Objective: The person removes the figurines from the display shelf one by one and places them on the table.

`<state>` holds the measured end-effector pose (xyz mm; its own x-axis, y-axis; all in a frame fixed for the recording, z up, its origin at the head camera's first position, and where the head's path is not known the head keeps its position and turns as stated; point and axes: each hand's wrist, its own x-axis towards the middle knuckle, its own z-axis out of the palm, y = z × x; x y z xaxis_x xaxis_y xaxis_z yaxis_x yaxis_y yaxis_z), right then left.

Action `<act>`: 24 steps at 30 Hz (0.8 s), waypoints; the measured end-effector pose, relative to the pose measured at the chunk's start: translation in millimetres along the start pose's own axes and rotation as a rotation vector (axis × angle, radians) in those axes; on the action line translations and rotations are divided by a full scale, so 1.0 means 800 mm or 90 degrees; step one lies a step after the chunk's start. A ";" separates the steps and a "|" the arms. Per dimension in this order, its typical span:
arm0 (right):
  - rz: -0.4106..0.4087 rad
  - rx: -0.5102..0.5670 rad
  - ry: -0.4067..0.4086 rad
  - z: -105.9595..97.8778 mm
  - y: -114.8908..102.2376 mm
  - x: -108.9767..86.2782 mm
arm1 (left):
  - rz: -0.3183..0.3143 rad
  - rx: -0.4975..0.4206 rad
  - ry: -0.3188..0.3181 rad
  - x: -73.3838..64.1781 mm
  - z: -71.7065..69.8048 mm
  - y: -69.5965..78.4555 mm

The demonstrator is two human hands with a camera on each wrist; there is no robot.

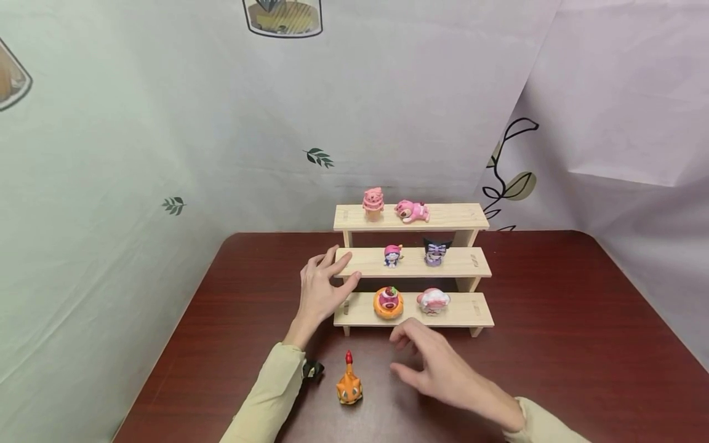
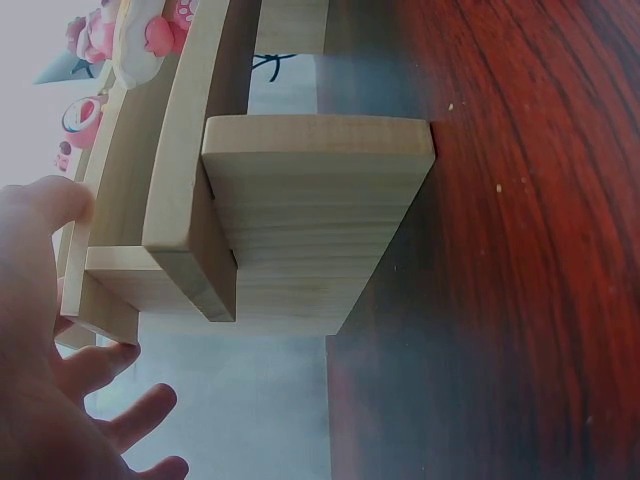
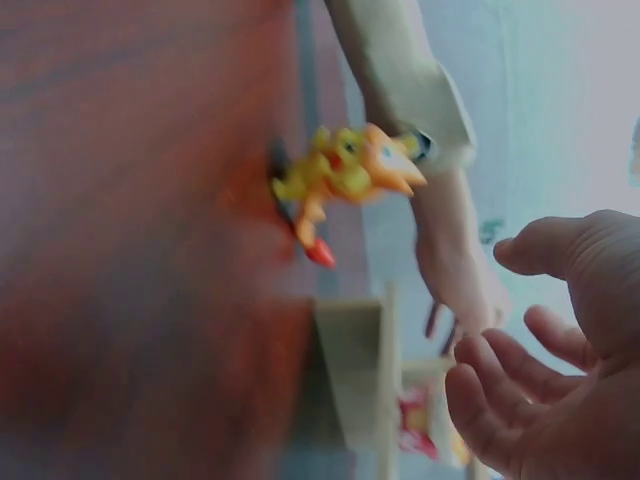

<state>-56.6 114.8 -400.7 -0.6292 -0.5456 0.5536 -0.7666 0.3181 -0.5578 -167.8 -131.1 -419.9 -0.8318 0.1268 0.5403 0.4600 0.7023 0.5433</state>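
Note:
A three-tier wooden display shelf [image 1: 412, 263] stands on the table, with small figurines on every tier. My left hand [image 1: 320, 289] holds the left end of the middle tier, thumb at its front and fingertips by the end; the left wrist view shows the hand [image 2: 30, 330] at that board's end. My right hand [image 1: 437, 366] hovers over the table in front of the shelf, fingers loosely bent, holding nothing. To its left is an orange figurine [image 1: 349, 389] with a red-tipped tail, apart from the fingers. That figurine [image 3: 350, 165] looks blurred in the right wrist view.
The top tier bears a pink ice-cream figurine [image 1: 373, 203] and a pink lying bear [image 1: 412, 211]. Below are a pink-capped figurine [image 1: 392, 256], a purple-and-black one [image 1: 435, 253], an orange ring-shaped one [image 1: 388, 303] and a white-and-pink one [image 1: 434, 301]. A patterned cloth [image 1: 388, 104] hangs behind.

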 end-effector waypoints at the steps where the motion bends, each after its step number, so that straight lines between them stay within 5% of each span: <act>1: -0.010 0.004 0.006 -0.007 0.002 0.003 | -0.001 0.000 -0.001 0.000 0.000 0.000; 11: -0.026 -0.007 0.045 -0.075 0.017 0.039 | 0.000 0.000 -0.002 0.001 0.000 -0.002; 24: 0.058 -0.087 0.089 -0.140 0.044 0.094 | 0.001 -0.003 0.001 0.001 0.001 -0.001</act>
<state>-145.2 171.8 -309.9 -0.7007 -0.3998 0.5909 -0.7104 0.4678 -0.5258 -168.9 -130.8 -420.7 -0.8310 0.1267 0.5417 0.4622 0.6991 0.5455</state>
